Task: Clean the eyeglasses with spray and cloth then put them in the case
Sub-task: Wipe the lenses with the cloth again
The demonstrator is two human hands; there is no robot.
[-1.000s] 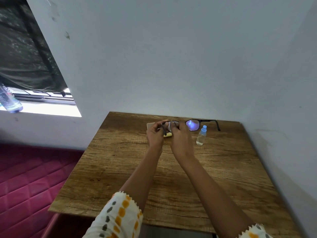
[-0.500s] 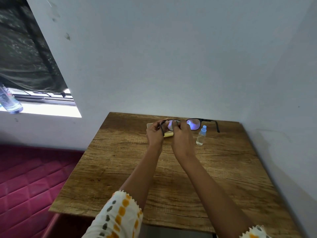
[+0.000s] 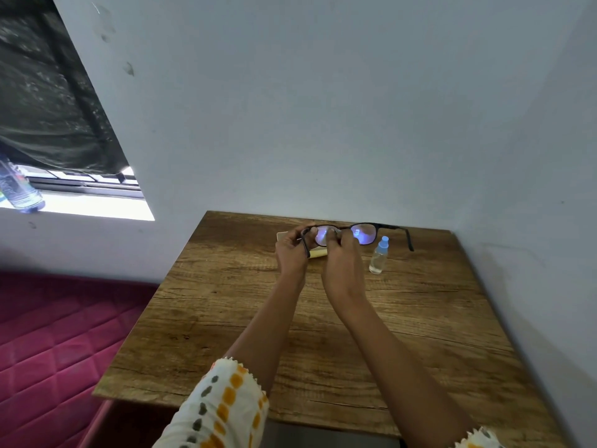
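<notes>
Black glasses point(image 3: 365, 232), mid-wipe, raised over the table point(image 3: 323, 318).
Your left hand point(image 3: 290, 253) grips 1 frame end to steady it; your right hand point(image 3: 342, 263) pinches cloth point(image 3: 334, 233) on that lens. Spray point(image 3: 378, 257) and case point(image 3: 318, 253) sit near.

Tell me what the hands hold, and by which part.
Eyeglasses. The left hand grips the frame's end at the hinge; the right hand pinches the adjoining lens, seemingly through a cloth.

Nothing there could be read, though the water bottle point(image 3: 20, 188) on the sill point(image 3: 97, 206) at ten o'clock bore a label point(image 3: 12, 182) too blurred to make out.
</notes>
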